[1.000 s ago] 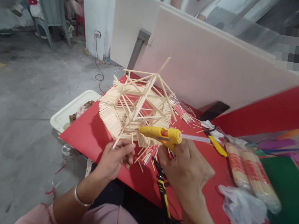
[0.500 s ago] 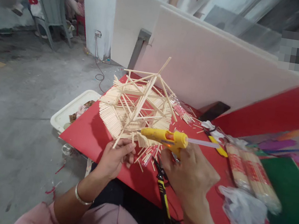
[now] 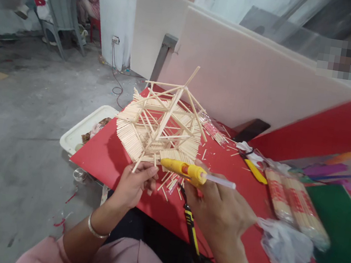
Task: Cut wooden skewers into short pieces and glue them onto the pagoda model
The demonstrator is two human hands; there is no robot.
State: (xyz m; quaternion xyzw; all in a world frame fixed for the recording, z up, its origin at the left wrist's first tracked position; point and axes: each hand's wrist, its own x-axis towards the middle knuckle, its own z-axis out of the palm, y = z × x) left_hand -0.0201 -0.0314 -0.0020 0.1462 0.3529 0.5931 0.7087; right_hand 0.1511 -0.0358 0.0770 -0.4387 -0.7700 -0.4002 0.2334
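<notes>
A yellow glue gun (image 3: 183, 169) with a clear glue stick (image 3: 221, 181) in its back is gripped in my right hand (image 3: 222, 204). Its nozzle points left, close to the near edge of a model house frame (image 3: 167, 121) built from thin wooden sticks. My left hand (image 3: 134, 184) is closed at that near edge, with a short wooden stick (image 3: 155, 160) rising from between thumb and fingers. One longer roof stick slants down past the same hand. Whether the nozzle touches the sticks I cannot tell. Black-and-yellow pliers (image 3: 192, 230) lie below my right hand.
A red board (image 3: 99, 155) covers the table. Wrapped stick bundles (image 3: 297, 202), a plastic bag (image 3: 287, 245) and a yellow-handled cutter (image 3: 255, 170) lie to the right. White panels (image 3: 236, 79) stand behind. A white tray (image 3: 69, 133) sits at left; people are in the background.
My right hand has moved the glue gun slightly left and down, its nozzle nearer my left fingers. The left hand and the stick model have barely moved.
</notes>
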